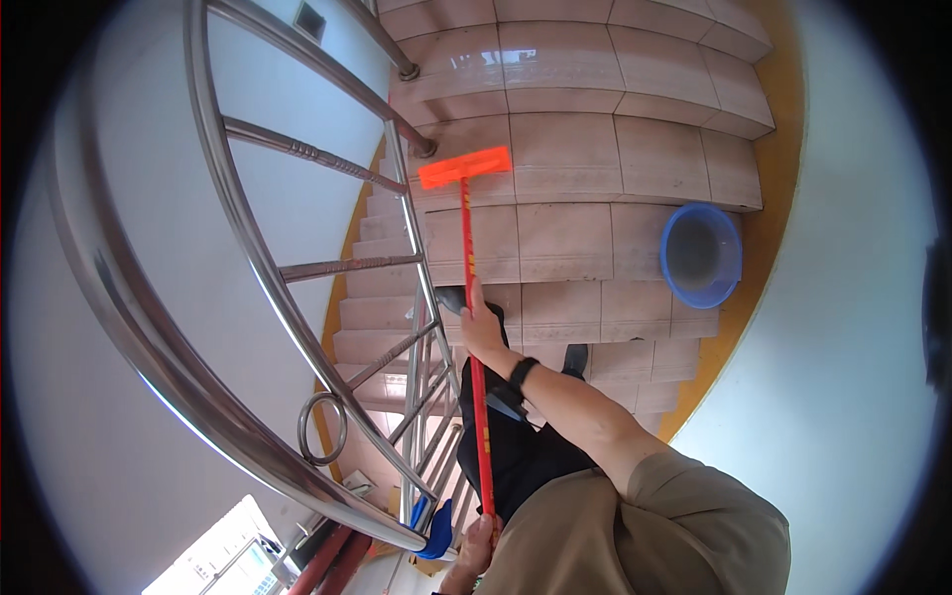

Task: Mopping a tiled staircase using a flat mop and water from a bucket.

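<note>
A long-handled mop [482, 436] with a red pole slants up through the middle of the view. Its flat orange head [488, 163] lies crosswise over a tiled step near the foot of a railing post. My right hand [483, 331], with a black band on its wrist, is closed around the pole about midway. Close to my body, my left hand [478, 543] grips the pole's lower end, its fingers partly hidden. On a step to the right stands a blue basin [701, 256] with murky grey water in it.
Pink tiled stairs [560, 149] climb ahead, with wet shine on an upper step. A stainless steel railing [233, 208] curves along the left. A blue cloth [436, 533] hangs on its lower part. The white wall [853, 297] bounds the right. My shoes are on the lower steps.
</note>
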Demonstrator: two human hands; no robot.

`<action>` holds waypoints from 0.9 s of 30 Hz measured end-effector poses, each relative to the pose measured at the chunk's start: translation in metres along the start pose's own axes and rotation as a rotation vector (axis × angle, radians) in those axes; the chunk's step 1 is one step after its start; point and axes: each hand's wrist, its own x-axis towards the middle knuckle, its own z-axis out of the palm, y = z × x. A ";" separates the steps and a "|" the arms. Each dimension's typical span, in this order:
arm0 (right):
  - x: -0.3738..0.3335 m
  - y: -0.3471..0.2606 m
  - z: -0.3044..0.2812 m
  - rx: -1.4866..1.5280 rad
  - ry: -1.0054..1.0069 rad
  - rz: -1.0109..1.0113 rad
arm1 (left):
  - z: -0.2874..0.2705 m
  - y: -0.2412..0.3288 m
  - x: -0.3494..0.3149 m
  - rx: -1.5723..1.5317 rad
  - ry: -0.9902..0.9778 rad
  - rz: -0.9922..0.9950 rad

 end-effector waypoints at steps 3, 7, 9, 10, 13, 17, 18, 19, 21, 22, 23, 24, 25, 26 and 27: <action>-0.022 -0.005 -0.007 0.052 -0.051 0.124 | -0.002 -0.029 -0.017 0.181 0.126 0.096; -0.015 -0.018 0.013 -0.010 -0.001 0.065 | -0.023 -0.010 -0.023 -0.016 0.001 -0.134; -0.011 -0.032 0.034 -0.061 -0.035 0.027 | -0.029 -0.003 -0.023 -0.426 -0.067 -0.174; -0.007 -0.029 0.038 -0.058 -0.026 0.029 | -0.031 0.000 -0.022 -0.418 -0.071 -0.175; -0.009 -0.036 0.034 0.000 -0.119 0.108 | -0.034 0.001 -0.021 -0.461 -0.093 -0.194; -0.023 -0.003 -0.009 0.046 0.011 0.118 | -0.024 -0.012 -0.024 -0.047 -0.045 -0.106; -0.025 -0.001 -0.011 0.056 0.022 0.123 | -0.027 -0.023 -0.024 0.056 -0.032 -0.083; -0.026 -0.002 -0.008 0.061 0.008 0.138 | -0.026 -0.035 -0.021 0.083 0.016 0.040; -0.027 -0.019 -0.001 0.054 0.011 0.135 | -0.030 -0.010 -0.026 -0.033 -0.017 -0.059; -0.026 -0.028 0.007 0.049 0.007 0.129 | -0.035 0.000 -0.028 -0.151 -0.042 -0.157; -0.019 -0.028 0.023 0.025 0.006 0.095 | -0.043 -0.003 -0.027 -0.251 -0.073 -0.155; -0.011 -0.024 0.033 0.026 0.015 0.101 | -0.052 -0.005 -0.022 -0.347 -0.113 -0.157; -0.004 -0.023 0.044 -0.017 0.058 0.039 | -0.058 0.003 -0.020 -0.381 -0.141 -0.190; 0.001 -0.027 0.049 -0.060 0.096 -0.025 | -0.062 0.011 -0.020 -0.383 -0.139 -0.204; 0.004 -0.027 0.048 -0.004 0.070 0.014 | -0.064 0.016 -0.022 -0.369 -0.146 -0.206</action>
